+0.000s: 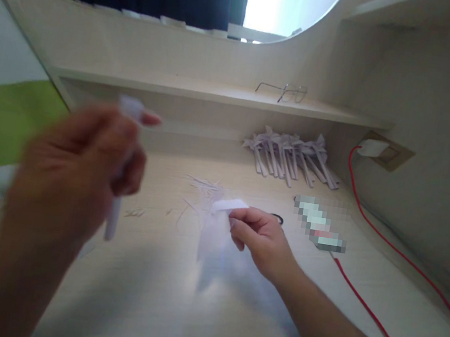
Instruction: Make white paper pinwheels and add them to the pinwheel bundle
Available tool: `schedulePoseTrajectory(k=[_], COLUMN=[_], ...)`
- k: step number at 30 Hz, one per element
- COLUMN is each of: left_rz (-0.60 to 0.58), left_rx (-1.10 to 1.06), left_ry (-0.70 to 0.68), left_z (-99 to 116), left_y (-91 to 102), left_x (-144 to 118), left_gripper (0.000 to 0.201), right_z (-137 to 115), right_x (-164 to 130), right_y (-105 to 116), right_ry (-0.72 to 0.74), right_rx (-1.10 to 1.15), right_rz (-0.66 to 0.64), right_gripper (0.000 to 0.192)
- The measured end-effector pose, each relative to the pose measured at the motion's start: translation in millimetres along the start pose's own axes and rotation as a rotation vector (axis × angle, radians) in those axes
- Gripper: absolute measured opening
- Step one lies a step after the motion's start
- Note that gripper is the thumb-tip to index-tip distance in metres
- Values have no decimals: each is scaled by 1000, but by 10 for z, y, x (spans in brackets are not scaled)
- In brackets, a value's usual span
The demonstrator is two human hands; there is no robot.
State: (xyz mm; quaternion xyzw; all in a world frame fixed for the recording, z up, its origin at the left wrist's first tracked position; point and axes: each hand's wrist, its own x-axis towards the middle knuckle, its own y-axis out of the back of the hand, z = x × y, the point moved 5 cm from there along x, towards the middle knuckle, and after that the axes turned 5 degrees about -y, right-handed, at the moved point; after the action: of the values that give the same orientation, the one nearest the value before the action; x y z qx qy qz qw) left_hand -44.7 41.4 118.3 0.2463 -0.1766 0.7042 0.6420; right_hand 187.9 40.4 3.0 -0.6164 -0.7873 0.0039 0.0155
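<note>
I see a sheet of white paper (pixel 216 229) near the middle of the desk (pixel 147 292), one corner lifted off the surface, and my right hand (pixel 259 235) pinches that upper edge between thumb and curled fingers, closed tight on it. My left hand (pixel 76 174) is raised closer to the camera and badly blurred; its fingers are folded around a narrow white paper strip (pixel 114 214) that hangs down below the fist and pokes out above it (how firmly it is held I cannot tell through the blur). Thin paper scraps (pixel 200 187) lie scattered just behind the sheet. Farther back, against the desk's rear wall, rests a heap of folded paper pieces (pixel 292 159). A red cable (pixel 374 213) runs along the right side, and a pair of glasses (pixel 282 91) sits on the shelf above.
</note>
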Motion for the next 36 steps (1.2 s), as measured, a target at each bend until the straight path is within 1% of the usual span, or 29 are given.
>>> schedulePoseTrajectory(k=[1, 3, 4, 7, 9, 12, 18, 22, 25, 28, 31, 36], left_rz=[-39, -232, -275, -288, -292, -302, -319, -307, -313, -319, -304, -299], left_rx=[60, 83, 56, -111, -210, -283, -310, -318, -315, -253, -174, -116], left_ry=[91, 243, 303, 404, 425, 403, 331, 317, 272, 213, 131, 27], left_z=[-110, -345, -452, -664, -714, -701, -635, -627, -605, -578, -547, -507], left_y=[-101, -345, -421, -513, -530, -554, -592, -574, -566, -543, -499, -481], left_x=[-111, -326, -414, -569, -616, -650, -695, -702, -689, -690, -710, -736], left_gripper=[22, 31, 31, 24, 16, 11, 9, 8, 5, 5, 11, 23], right_z=[-45, -122, -154, -235, -265, -270, -244, -244, -224, -209, -258, -408], right_x=[-13, -47, -66, -117, -143, -175, -209, -212, -214, -236, -293, -416], right_y=[35, 76, 83, 66, 48, 30, 2, -1, 0, -4, -7, -38], right_ry=[39, 98, 122, 184, 204, 199, 176, 167, 151, 155, 249, 531], right_rx=[18, 42, 47, 29, -3, -57, -83, -87, -88, -103, -192, -347], right_rz=[41, 91, 101, 100, 99, 113, 108, 110, 108, 100, 120, 173], right_gripper=[16, 16, 15, 13, 12, 13, 16, 16, 16, 14, 12, 12])
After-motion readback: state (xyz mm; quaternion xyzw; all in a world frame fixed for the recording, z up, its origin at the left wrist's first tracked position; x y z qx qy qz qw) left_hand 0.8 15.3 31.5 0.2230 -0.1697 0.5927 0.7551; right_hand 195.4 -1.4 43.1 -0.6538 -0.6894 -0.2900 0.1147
